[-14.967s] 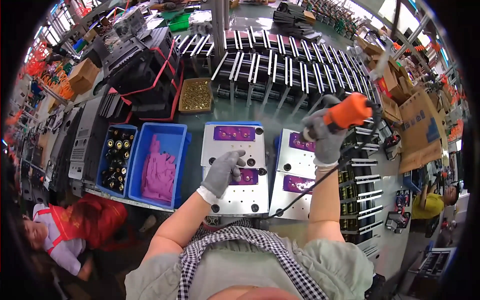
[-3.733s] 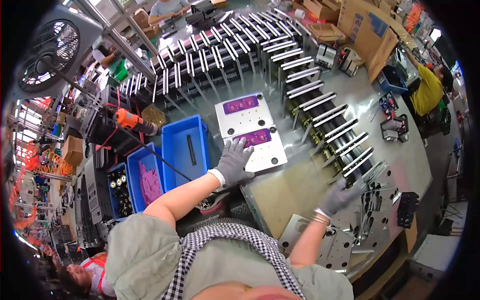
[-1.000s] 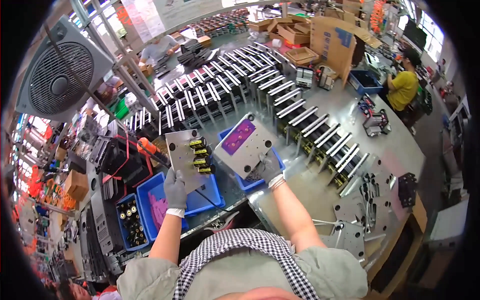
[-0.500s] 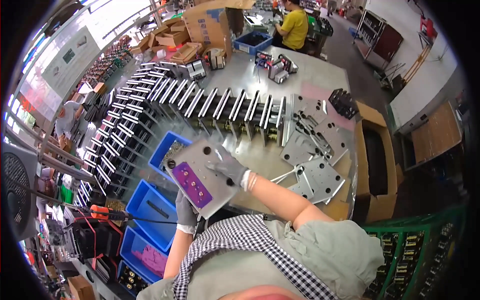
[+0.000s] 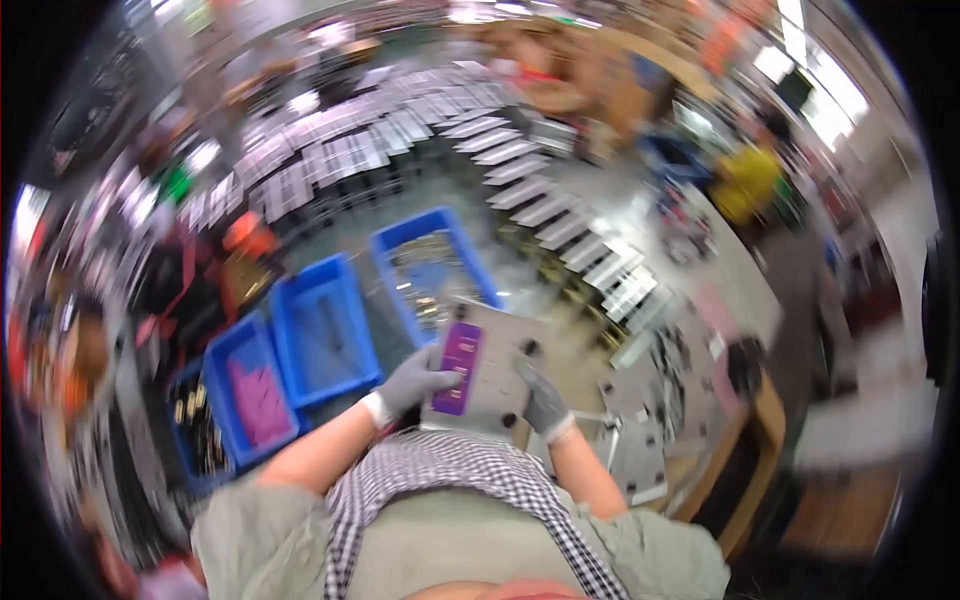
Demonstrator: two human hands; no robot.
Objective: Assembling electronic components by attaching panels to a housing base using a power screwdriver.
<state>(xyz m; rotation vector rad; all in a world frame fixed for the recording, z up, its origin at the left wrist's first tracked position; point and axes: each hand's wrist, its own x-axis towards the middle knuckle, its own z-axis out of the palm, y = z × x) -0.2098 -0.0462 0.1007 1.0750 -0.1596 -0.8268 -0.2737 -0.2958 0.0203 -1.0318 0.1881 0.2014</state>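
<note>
A flat silver metal plate point(image 5: 500, 375) with dark round holes is held in front of my apron. On its left part lies a purple rectangular pad point(image 5: 459, 360) with a few small metal studs. My left hand point(image 5: 412, 384), in a grey glove, grips the plate's left edge, its thumb over the purple pad. My right hand point(image 5: 545, 402), gloved too, is closed on the plate's right edge. The fingers under the plate are hidden.
Beyond the plate stands a blue bin point(image 5: 385, 245) of small metal parts. To the left are another blue bin point(image 5: 280, 300) with a dark strip, one with pink pieces point(image 5: 258, 400), and one with brass-coloured parts point(image 5: 200, 430). Rows of finned metal units point(image 5: 570, 225) curve behind; loose plates point(image 5: 640, 420) lie right.
My head has turned left, smearing the surroundings. The plate has turned more upright in view, and my right hand has moved from its face to its right edge.
</note>
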